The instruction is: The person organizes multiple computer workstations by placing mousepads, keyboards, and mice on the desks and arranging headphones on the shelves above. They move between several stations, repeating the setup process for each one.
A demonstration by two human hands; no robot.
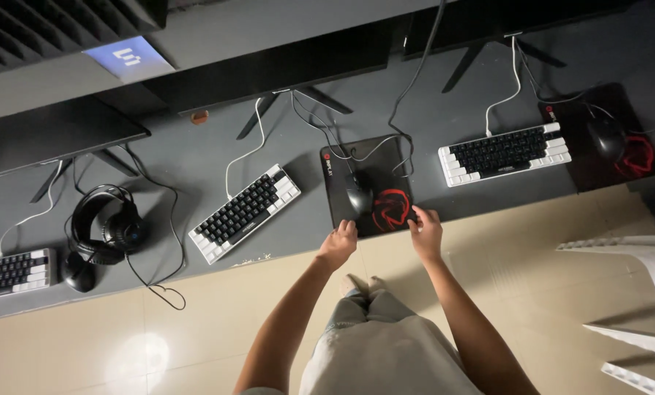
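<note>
— Mouse pad (368, 183), the black one with the red emblem, where does it lie?

— It lies in the middle of the frame, on the dark desk (196, 157), with its near edge at the front edge of the desk. A black mouse (359, 194) rests on it, and its cable runs up toward the top of the frame.

— And your hands?

— My left hand (338, 243) is at the near left corner of the pad, the fingers curled together over the edge. My right hand (425, 228) is at the near right corner, the fingers bent and close together, the fingertips on the pad. If they pinch the edge or only press on it, I cannot tell from this view.

— What is beside the pad?

— Left of it, a small keyboard (245, 213) with black and white keys lies at an angle. Further left is a black headset (108, 223), and at the left edge of the frame another keyboard (13, 272). To the right, a third keyboard (504, 153) lies near a second mouse pad (620, 139) with its own mouse. Monitors on stands are along the top of the frame. At the lower right I see part of a white plastic chair (635, 292) on the beige tiled floor (122, 336).
</note>
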